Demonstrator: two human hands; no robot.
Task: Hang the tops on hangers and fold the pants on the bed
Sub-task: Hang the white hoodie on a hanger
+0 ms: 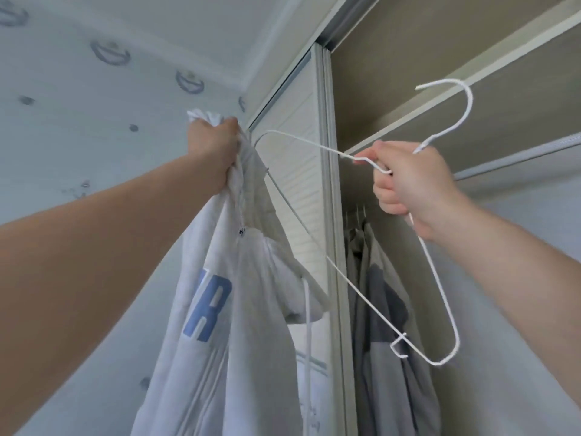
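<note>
The person's left hand (pixel 217 149), at centre left of the frame, has its fingers closed tight around a bunched fold of a white hooded top (pixel 220 309), which hangs down from that fist toward the lower middle of the frame, blue lettering on its front and a drawstring dangling. The right hand (pixel 408 187), at centre right, has its fingers closed around the neck of a white wire hanger (pixel 440 294), hook pointing to the upper right. The hanger sits tilted; one shoulder end reaches left until it lies just beside, perhaps behind, the fabric under the left fist, and whether it has entered the garment cannot be told.

The step in hand appears to be threading the hanger into the top. To do it well, the person would likely need to loosen the bunched grip so an opening shows, feed one shoulder of the hanger in, then draw the fabric over the other shoulder, keeping the hood and drawstring clear of the wire.

No bed or pants are in view. The camera looks upward: patterned wallpaper (pixel 94 89) fills the upper left, an open wardrobe (pixel 393 73) with a sliding door (pixel 298 184) stands at right, and a grey garment (pixel 383 309) already hangs inside.
</note>
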